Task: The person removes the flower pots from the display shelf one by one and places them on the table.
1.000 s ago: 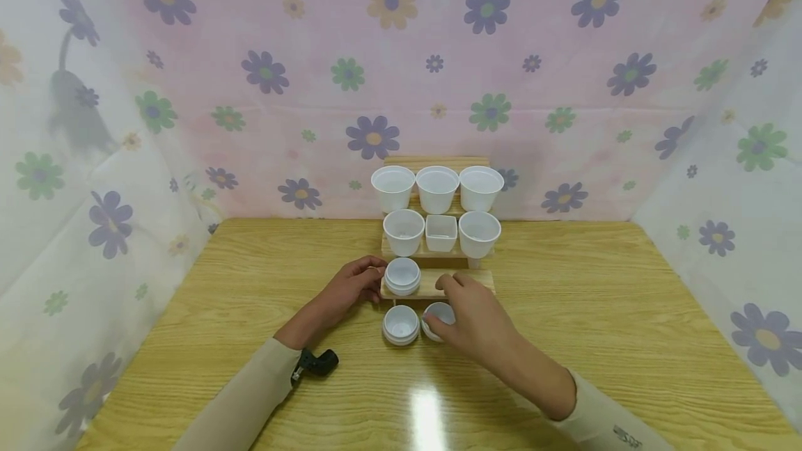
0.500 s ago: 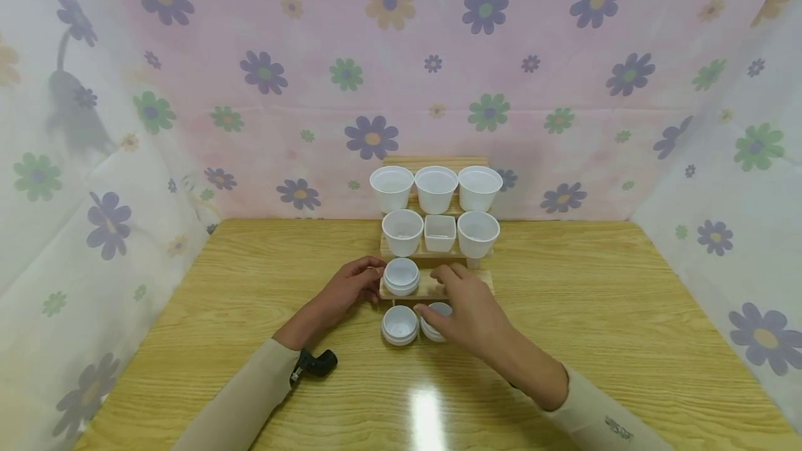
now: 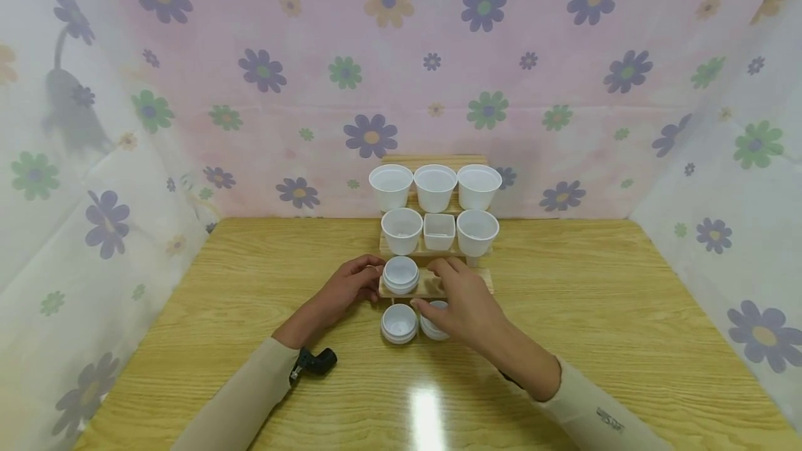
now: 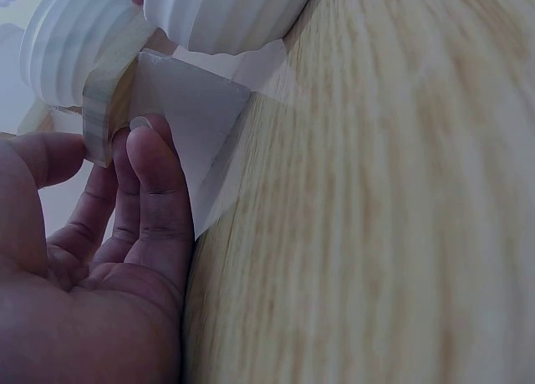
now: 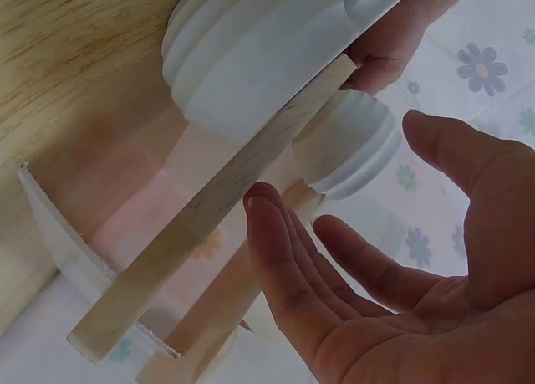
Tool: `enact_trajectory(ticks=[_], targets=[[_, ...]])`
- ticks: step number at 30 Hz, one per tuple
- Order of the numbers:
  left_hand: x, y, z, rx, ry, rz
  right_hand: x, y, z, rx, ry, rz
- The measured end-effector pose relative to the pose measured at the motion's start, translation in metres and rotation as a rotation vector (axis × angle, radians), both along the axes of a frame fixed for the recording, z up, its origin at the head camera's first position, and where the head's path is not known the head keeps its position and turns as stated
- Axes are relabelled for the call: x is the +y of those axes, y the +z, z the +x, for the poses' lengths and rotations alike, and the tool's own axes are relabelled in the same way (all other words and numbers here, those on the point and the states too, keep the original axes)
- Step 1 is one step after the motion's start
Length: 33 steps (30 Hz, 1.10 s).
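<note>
A stepped wooden rack (image 3: 429,287) stands on the table, with one small ridged white pot (image 3: 401,275) at the left of its lowest board. At that board's left end, my left hand (image 3: 347,289) pinches the wood (image 4: 102,116) between thumb and fingers. My right hand (image 3: 466,301) hovers over the right part of the board, fingers loosely bent and nothing held. In the right wrist view its fingertips lie close to the board's edge (image 5: 209,196); contact is unclear. Two more small white pots stand on the table in front, the left one (image 3: 399,324) whole, the right one (image 3: 434,326) partly behind my thumb.
Higher boards carry several larger white pots (image 3: 435,188) and a square white one (image 3: 439,232). Translucent panels (image 4: 196,108) support the rack. A black wrist device (image 3: 316,362) sits by the left sleeve. Flowered cloth (image 3: 301,89) encloses the wooden tabletop (image 3: 282,242).
My right hand has shifted slightly left and away from me, its thumb moving up off the right front pot's middle. The left hand stays in place.
</note>
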<state>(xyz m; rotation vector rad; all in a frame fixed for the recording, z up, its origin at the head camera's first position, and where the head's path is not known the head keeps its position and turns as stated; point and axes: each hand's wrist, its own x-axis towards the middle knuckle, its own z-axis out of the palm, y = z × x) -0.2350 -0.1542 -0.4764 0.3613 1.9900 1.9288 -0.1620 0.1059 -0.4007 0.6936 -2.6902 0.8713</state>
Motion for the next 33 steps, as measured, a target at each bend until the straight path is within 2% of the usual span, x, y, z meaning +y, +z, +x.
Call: enact_trajectory(ticks=[10, 21, 33], targets=[[-0.001, -0.001, -0.001, -0.001, 0.0, -0.013, -0.008, 0.001, -0.005, -0.044, -0.011, -0.006], [-0.002, -0.002, -0.001, 0.009, -0.016, -0.001, -0.02, 0.008, -0.009, -0.14, -0.058, -0.086], [-0.002, -0.001, 0.0, 0.008, -0.022, 0.008, -0.03, 0.007, -0.016, -0.104, -0.075, -0.026]])
